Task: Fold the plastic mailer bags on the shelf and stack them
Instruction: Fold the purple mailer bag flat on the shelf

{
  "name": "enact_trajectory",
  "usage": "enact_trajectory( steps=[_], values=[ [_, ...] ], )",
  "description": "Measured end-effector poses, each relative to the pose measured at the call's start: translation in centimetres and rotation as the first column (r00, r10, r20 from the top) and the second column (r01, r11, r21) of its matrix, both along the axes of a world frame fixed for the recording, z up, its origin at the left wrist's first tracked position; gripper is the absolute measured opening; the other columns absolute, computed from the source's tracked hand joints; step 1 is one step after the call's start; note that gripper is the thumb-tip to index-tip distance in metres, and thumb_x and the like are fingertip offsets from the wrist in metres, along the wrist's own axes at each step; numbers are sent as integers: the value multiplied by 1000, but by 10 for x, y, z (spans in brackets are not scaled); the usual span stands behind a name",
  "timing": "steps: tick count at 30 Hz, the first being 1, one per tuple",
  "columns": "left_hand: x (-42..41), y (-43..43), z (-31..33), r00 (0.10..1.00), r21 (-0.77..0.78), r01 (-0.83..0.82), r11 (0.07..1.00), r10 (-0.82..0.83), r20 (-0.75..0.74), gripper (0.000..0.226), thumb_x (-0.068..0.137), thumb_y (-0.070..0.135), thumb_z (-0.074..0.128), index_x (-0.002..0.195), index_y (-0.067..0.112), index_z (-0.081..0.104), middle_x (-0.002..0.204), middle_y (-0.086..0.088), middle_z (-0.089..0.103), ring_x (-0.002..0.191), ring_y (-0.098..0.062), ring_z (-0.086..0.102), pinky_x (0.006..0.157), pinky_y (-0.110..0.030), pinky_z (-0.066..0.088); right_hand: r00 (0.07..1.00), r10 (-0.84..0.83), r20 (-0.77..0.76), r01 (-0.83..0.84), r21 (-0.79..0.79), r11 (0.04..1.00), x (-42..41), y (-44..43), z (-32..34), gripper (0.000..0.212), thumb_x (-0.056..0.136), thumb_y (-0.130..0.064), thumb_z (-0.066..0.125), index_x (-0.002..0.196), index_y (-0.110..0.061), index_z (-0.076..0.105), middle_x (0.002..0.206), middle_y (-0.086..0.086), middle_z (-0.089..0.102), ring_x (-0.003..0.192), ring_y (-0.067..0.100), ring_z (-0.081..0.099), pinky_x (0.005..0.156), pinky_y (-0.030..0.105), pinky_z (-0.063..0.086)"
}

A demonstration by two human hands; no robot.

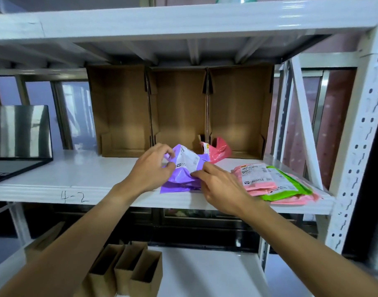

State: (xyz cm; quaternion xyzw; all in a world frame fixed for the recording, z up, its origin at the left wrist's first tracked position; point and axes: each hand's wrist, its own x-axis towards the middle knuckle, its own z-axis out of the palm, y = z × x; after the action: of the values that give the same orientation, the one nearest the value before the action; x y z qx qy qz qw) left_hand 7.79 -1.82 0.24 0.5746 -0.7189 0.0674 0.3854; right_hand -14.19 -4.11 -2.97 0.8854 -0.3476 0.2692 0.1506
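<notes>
A crumpled purple mailer bag [183, 179] with a white label lies near the front of the white shelf [87, 179]. My left hand [151, 170] pinches its upper left edge. My right hand [218, 185] grips its right side, fingers pressed into the plastic. To the right rests a flat stack [276, 185] of folded pink bags with a green one in it. A crumpled red-pink bag [218, 150] sits behind the purple one, at the mouth of a cardboard box.
Three open cardboard boxes [179, 110] stand side by side at the back of the shelf. A laptop [18, 136] sits at the left. The rack's upright post [359, 146] rises at the right. Small cardboard boxes [130, 269] stand on the lower shelf.
</notes>
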Motion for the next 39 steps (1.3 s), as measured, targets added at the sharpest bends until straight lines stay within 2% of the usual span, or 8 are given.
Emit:
enact_trajectory(
  steps=[3,5,11,19,28,32,37,39],
  values=[
    [-10,-18,3,984,25,-37,999,32,177,43,96,28,57,138,21,55,154,1,43,139,-21,40,112,-34,34,999,45,10,-46,32,998,13,0,2,36,92,-24,50,126,-22,62,111,7,56,101,31,57,76,41,50],
    [-12,-29,3,964,128,-84,988,48,263,47,99,37,53,145,23,51,164,0,28,147,-23,31,117,-36,29,998,50,39,-52,63,997,19,-1,3,35,88,-31,50,118,-20,64,107,6,54,95,29,56,79,37,46],
    [-9,-47,-3,957,313,-249,917,183,226,55,101,48,44,152,27,41,169,-1,3,149,-31,25,118,-42,29,992,-127,-5,123,307,944,29,-12,7,43,100,-33,40,137,-11,41,138,11,47,117,34,51,89,38,39],
    [-13,-48,-4,968,324,-227,918,177,178,51,101,45,41,151,32,43,169,0,7,151,-28,22,118,-40,27,951,-195,-241,247,208,946,29,-21,14,34,102,-33,38,125,-13,51,129,11,55,118,31,52,98,43,36],
    [-27,-49,-11,983,350,-179,919,156,94,73,97,61,42,160,32,19,168,4,13,153,-26,17,120,-43,23,915,-302,-268,359,195,913,1,-36,19,39,94,-44,48,117,-16,61,123,9,56,120,31,49,98,45,36],
    [-35,-43,-4,989,369,-118,922,141,-36,66,102,51,40,160,27,19,166,5,22,152,-24,18,119,-37,21,906,-324,-272,380,186,906,-4,-42,20,41,92,-48,49,113,-16,64,118,8,57,116,31,51,96,46,38],
    [-41,-39,-1,990,379,-29,925,79,-116,56,107,38,37,159,25,24,165,3,25,152,-23,20,119,-32,20,936,-311,-164,347,283,894,-2,-43,23,24,93,-32,52,105,-13,62,109,9,64,97,31,58,80,39,43],
    [-42,-41,-2,991,376,-11,927,61,-123,55,107,36,37,159,26,24,164,3,26,151,-22,23,119,-33,23,942,-323,-95,335,337,880,1,-42,25,26,93,-24,49,113,-10,58,114,14,64,99,36,58,78,40,44]
  ],
)
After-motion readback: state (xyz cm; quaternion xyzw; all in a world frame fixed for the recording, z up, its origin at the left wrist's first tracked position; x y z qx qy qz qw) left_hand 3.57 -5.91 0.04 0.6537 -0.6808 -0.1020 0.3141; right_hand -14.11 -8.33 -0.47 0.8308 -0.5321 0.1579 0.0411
